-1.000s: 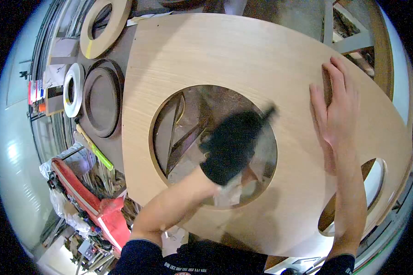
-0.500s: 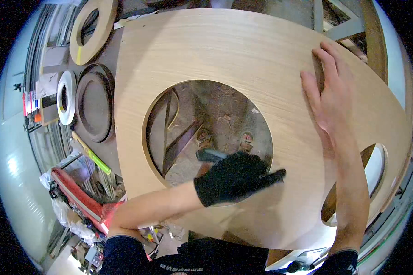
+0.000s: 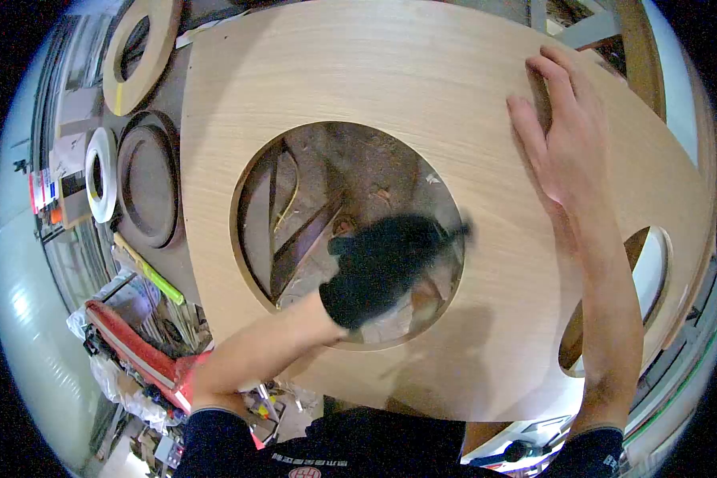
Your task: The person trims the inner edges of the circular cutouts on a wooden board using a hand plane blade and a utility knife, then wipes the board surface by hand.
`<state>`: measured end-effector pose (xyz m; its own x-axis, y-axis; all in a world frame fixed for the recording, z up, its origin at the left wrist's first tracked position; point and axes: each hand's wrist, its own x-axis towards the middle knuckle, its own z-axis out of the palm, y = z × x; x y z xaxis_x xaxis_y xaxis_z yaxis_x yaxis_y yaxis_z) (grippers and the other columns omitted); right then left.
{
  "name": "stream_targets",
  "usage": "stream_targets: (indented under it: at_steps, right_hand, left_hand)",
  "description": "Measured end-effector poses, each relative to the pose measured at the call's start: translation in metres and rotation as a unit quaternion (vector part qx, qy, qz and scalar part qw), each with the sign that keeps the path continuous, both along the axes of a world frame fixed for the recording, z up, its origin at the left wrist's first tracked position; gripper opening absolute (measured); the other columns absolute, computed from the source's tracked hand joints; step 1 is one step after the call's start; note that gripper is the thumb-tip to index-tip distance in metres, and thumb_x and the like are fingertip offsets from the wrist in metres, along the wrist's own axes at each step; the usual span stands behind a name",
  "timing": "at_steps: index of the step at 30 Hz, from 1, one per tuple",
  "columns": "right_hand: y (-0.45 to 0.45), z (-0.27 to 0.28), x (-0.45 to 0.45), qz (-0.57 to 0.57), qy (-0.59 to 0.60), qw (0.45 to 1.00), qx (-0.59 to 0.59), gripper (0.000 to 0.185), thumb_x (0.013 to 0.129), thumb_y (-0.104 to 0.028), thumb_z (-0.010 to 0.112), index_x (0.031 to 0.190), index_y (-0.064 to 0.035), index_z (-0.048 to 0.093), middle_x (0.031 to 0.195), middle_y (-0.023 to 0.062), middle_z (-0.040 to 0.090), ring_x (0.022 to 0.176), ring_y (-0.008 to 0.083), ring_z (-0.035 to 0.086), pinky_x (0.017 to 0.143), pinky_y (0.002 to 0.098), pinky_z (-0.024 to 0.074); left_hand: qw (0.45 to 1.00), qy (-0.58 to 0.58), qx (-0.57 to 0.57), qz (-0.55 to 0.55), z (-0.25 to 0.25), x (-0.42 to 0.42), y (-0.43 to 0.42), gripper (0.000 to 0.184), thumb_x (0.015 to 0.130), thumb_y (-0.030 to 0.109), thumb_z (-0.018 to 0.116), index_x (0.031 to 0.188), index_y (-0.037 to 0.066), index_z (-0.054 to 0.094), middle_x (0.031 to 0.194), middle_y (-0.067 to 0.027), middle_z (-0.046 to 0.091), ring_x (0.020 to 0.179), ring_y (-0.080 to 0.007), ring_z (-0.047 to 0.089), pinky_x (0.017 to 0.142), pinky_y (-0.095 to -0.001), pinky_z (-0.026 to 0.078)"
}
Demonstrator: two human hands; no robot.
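A large light wood-grain board (image 3: 358, 72) lies before me with a big round hole (image 3: 303, 183) cut through it. My left hand (image 3: 390, 263), in a black glove, is over this hole near its right edge. Its fingers look curled, but motion smears them; what they hold cannot be made out. Bare and with fingers spread, my right hand (image 3: 566, 135) rests flat on the board's upper right. A smaller cut-out (image 3: 652, 279) shows beside my right forearm, which partly covers it.
Left of the board lie rolls of edge banding, one beige (image 3: 113, 92) and one white (image 3: 93, 175), beside a dark round disc (image 3: 147, 183). A yellow-green handled tool (image 3: 155, 275) and a red padded object (image 3: 127, 342) are lower left. Floor shows through the hole.
My left hand has moved away from me, from the hole's near right edge up over the hole. A grey object seen jutting from it earlier no longer shows clearly. My right hand stays put.
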<state>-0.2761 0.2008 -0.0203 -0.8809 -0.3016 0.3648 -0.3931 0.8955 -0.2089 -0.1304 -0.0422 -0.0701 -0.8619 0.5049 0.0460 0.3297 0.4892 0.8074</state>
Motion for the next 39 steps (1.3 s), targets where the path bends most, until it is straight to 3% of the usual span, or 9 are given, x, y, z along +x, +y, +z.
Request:
stream_targets:
  at_steps: [4, 8, 11, 16, 21, 24, 29, 32, 39]
  right_hand:
    - [0.002, -0.003, 0.001, 0.0, -0.004, 1.0, -0.004, 0.045, 0.09, -0.031, 0.066, 0.125, -0.0038, 0.061, 0.135, 0.0169, 0.059, 0.126, 0.0386, 0.055, 0.107, 0.0484, 0.0421]
    - [0.001, -0.002, -0.002, -0.005, 0.006, 1.0, 0.005, 0.044, 0.091, -0.032, 0.066, 0.126, -0.0048, 0.06, 0.136, 0.0163, 0.059, 0.125, 0.0383, 0.055, 0.107, 0.0484, 0.042]
    - [0.001, -0.001, 0.0, -0.01, -0.004, 1.0, 0.007, 0.044, 0.091, -0.032, 0.065, 0.126, -0.0056, 0.06, 0.136, 0.0157, 0.059, 0.124, 0.0383, 0.055, 0.107, 0.0485, 0.0424]
    - [0.003, -0.004, 0.001, -0.002, 0.003, 1.0, -0.005, 0.045, 0.091, -0.033, 0.066, 0.126, -0.0064, 0.06, 0.136, 0.0151, 0.059, 0.123, 0.0379, 0.056, 0.106, 0.0481, 0.0438]
    - [0.001, -0.005, 0.001, -0.008, 0.004, 1.0, -0.001, 0.043, 0.092, -0.032, 0.066, 0.125, -0.0049, 0.061, 0.136, 0.015, 0.059, 0.123, 0.0371, 0.057, 0.105, 0.0468, 0.0444]
    - [0.002, -0.003, 0.002, -0.006, 0.009, 1.0, 0.006, 0.043, 0.091, -0.032, 0.068, 0.124, -0.0047, 0.062, 0.134, 0.0148, 0.059, 0.122, 0.0375, 0.057, 0.105, 0.0483, 0.0449]
    - [0.0, 0.014, 0.044, -0.071, -0.074, 0.993, -0.051, 0.046, 0.091, -0.023, 0.068, 0.131, -0.0027, 0.058, 0.141, 0.0188, 0.054, 0.13, 0.0396, 0.052, 0.11, 0.0483, 0.0408]
    - [0.013, 0.031, 0.119, -0.115, -0.139, 0.984, -0.002, 0.049, 0.095, -0.02, 0.064, 0.138, -0.0004, 0.051, 0.152, 0.0223, 0.044, 0.14, 0.0404, 0.043, 0.115, 0.0473, 0.0359]
    - [0.011, 0.03, 0.21, -0.191, -0.148, 0.969, 0.05, 0.072, 0.081, -0.011, 0.071, 0.147, -0.0032, 0.042, 0.158, 0.0205, 0.036, 0.147, 0.039, 0.034, 0.12, 0.0499, 0.0281]
  left_hand:
    - [0.976, 0.128, 0.024, 0.175, -0.002, -0.047, 0.006, 0.045, 0.092, 0.015, 0.056, 0.137, 0.007, 0.059, 0.098, -0.0141, 0.069, 0.071, -0.0368, 0.063, 0.075, -0.0443, 0.053]
    - [0.946, -0.114, -0.183, -0.244, 0.027, 0.005, 0.025, 0.047, 0.09, 0.011, 0.056, 0.136, 0.007, 0.059, 0.094, -0.0122, 0.069, 0.071, -0.0357, 0.063, 0.074, -0.0438, 0.052]
    - [0.979, 0.0, -0.07, -0.194, 0.024, 0.009, 0.007, 0.046, 0.09, 0.005, 0.053, 0.135, 0.009, 0.061, 0.093, -0.0129, 0.068, 0.076, -0.0351, 0.063, 0.076, -0.0445, 0.052]
    - [0.976, 0.096, 0.03, 0.195, 0.006, -0.056, 0.007, 0.047, 0.089, 0.003, 0.056, 0.135, 0.013, 0.062, 0.1, -0.0186, 0.066, 0.092, -0.0355, 0.062, 0.08, -0.0453, 0.05]
    - [0.979, 0.011, -0.032, -0.199, 0.024, 0.011, 0.016, 0.038, 0.095, 0.014, 0.058, 0.133, 0.014, 0.063, 0.082, -0.0142, 0.065, 0.07, -0.0341, 0.063, 0.063, -0.0459, 0.052]
    - [0.962, -0.027, -0.081, -0.259, 0.038, -0.001, 0.003, 0.031, 0.097, 0.026, 0.059, 0.123, 0.011, 0.068, 0.075, -0.0133, 0.063, 0.065, -0.0338, 0.063, 0.06, -0.0488, 0.052]
    - [0.983, 0.145, 0.025, 0.108, 0.002, -0.04, -0.018, 0.041, 0.091, -0.002, 0.053, 0.131, -0.001, 0.059, 0.112, -0.0205, 0.065, 0.1, -0.0396, 0.059, 0.09, -0.0458, 0.048]
    - [0.96, 0.168, 0.001, 0.225, -0.006, -0.061, -0.016, 0.048, 0.092, -0.003, 0.053, 0.14, 0.0, 0.055, 0.1, -0.0205, 0.062, 0.094, -0.0372, 0.058, 0.085, -0.0456, 0.047]
    - [0.975, 0.112, 0.06, 0.184, -0.006, -0.035, 0.02, 0.056, 0.09, -0.008, 0.048, 0.144, 0.006, 0.054, 0.094, -0.0183, 0.059, 0.089, -0.0333, 0.056, 0.081, -0.044, 0.047]
